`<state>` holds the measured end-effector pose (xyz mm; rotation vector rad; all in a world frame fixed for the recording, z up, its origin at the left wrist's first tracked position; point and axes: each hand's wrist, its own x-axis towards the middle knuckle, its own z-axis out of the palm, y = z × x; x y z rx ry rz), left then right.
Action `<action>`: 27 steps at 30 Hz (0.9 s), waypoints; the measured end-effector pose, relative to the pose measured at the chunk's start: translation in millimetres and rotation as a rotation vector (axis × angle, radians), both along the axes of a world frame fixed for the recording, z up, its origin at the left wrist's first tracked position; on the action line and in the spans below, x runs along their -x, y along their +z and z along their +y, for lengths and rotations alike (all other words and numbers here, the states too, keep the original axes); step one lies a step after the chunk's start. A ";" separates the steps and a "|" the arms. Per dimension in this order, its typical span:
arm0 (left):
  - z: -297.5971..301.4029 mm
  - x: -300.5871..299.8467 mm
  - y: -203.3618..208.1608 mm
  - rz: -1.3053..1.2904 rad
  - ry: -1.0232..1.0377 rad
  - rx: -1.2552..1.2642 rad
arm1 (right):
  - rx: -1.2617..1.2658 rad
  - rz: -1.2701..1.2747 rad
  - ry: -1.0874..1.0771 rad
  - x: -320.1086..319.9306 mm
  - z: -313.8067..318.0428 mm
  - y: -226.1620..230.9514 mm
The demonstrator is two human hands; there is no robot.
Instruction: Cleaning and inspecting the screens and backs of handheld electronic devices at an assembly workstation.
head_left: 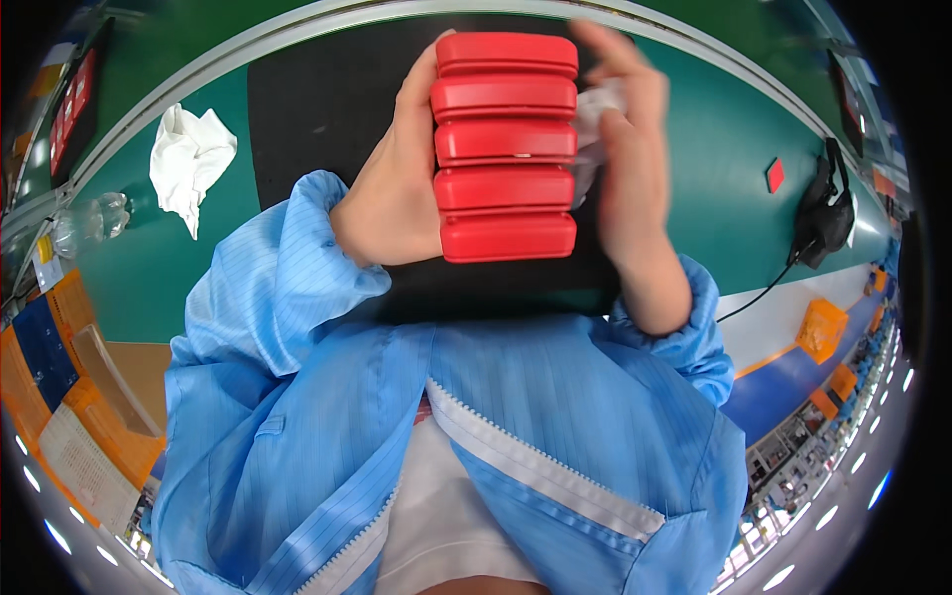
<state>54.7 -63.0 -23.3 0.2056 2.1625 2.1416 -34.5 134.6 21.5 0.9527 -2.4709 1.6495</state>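
Note:
Several red rounded cases are lined up in one stack, raised above the black mat. My left hand grips the stack along its left side, with its fingers mostly hidden behind the cases. On the other side my right hand, smeared by motion, has a crumpled white cloth between its fingers and the stack's right side. Its thumb and fingers curl about the cloth. Whether the cloth touches the cases I cannot tell.
A second white cloth lies on the green table at left, near a clear plastic bottle. Beneath my hands is a black mat. At right are a small red piece and a black corded device.

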 end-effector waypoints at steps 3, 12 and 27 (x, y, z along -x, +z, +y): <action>1.0 -1.1 -3.0 0.006 -0.007 -0.040 | 0.304 0.009 0.167 13.6 14.6 22.6; -4.5 12.3 8.5 0.528 0.022 0.413 | -0.127 0.682 0.765 38.6 0.4 72.9; 3.3 3.4 5.3 -0.070 -0.042 -0.143 | -0.321 0.232 0.548 49.4 -21.8 97.5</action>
